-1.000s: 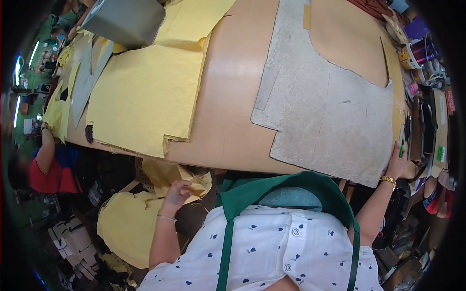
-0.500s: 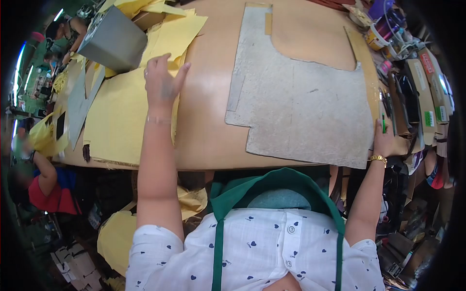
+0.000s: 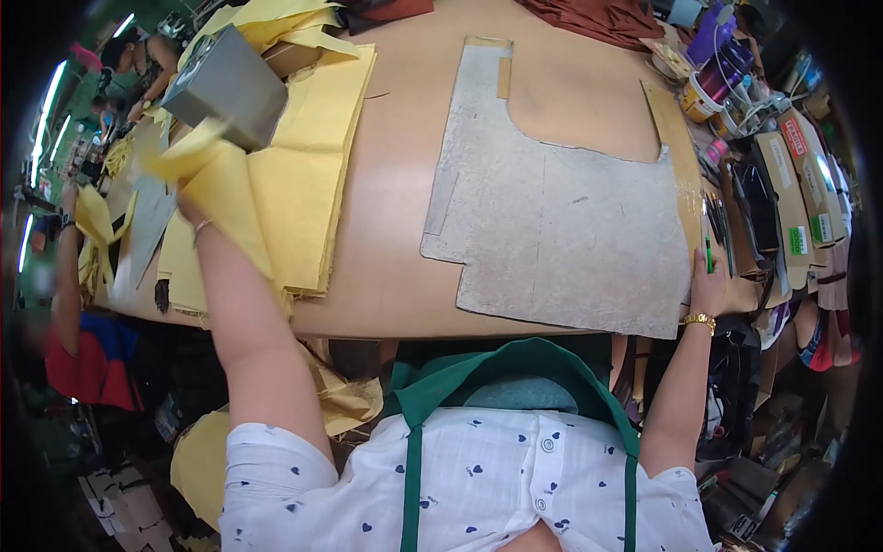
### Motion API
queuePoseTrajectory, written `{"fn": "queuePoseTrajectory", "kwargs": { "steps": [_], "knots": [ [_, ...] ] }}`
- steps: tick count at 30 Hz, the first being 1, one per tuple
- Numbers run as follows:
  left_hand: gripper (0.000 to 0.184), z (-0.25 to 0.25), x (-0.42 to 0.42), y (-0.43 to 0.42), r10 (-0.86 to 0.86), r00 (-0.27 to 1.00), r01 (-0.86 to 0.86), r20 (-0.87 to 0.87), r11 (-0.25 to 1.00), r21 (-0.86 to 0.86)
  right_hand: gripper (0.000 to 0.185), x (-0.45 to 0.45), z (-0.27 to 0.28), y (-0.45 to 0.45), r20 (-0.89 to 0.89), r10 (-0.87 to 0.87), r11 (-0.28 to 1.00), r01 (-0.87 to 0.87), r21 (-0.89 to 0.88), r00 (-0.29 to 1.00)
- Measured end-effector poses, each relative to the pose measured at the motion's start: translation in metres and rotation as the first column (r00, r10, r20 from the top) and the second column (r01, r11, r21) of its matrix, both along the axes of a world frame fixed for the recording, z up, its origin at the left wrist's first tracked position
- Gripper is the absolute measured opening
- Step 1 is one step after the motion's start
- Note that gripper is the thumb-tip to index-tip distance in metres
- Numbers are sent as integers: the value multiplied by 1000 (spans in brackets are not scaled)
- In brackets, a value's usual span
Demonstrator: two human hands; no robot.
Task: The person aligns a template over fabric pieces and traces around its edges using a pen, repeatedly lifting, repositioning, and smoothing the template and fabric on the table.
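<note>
At the left of the table, my left hand (image 3: 190, 208) is partly covered by a lifted yellow sheet (image 3: 230, 184), which it grips; the sheet's upper end is smeared by motion. Under and beside it lies a stack of yellow sheets (image 3: 308, 175) with rough edges. My right hand (image 3: 706, 293) is closed around a slim green pen (image 3: 708, 250) at the table's right side. Next to that hand a large grey cardboard pattern (image 3: 579, 235) lies flat, with a deep curved cutout at its top and brownish tape along its right edge.
A grey metal block (image 3: 230, 92) stands on the yellow sheets. Along the right are several cardboard boxes (image 3: 796, 184), slim tools (image 3: 720, 221) and a tub of supplies (image 3: 699, 99). Dark red cloth (image 3: 598, 23) lies at the back. Another person's arm (image 3: 69, 276) reaches in at the far left.
My left hand has moved left and slightly down, raising and folding back a yellow sheet. My right hand stays beside the pattern with the pen. The view has shifted slightly.
</note>
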State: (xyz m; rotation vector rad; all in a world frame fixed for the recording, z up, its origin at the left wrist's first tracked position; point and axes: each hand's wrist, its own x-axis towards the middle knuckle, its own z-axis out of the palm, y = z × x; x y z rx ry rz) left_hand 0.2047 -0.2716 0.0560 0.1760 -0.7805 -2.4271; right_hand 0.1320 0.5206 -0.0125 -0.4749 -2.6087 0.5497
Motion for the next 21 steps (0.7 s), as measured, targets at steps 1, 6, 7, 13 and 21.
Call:
{"fn": "queuePoseTrajectory", "kwargs": {
  "steps": [1, 6, 7, 13, 21],
  "knots": [
    [44, 9, 24, -3, 38, 999, -38, 0, 999, -10, 44, 1, 1, -2, -5, -4, 1000, 4, 9, 1000],
    [48, 63, 115, 30, 117, 993, -118, -18, 963, -241, 44, 2, 4, -6, 1, -4, 1000, 4, -16, 1000],
    [49, 74, 126, 38, 112, 994, -112, -16, 953, -281, 44, 1, 2, -3, -5, 12, 1000, -12, -15, 1000],
    [54, 118, 137, 73, 160, 986, -123, 41, 877, -464, 47, -1, -1, 3, 16, 35, 999, -36, 35, 999],
    [61, 163, 114, 97, 42, 999, -33, 1, 788, -615, 46, 1, -1, 3, 21, 36, 998, -37, 47, 999]
  ]
}}
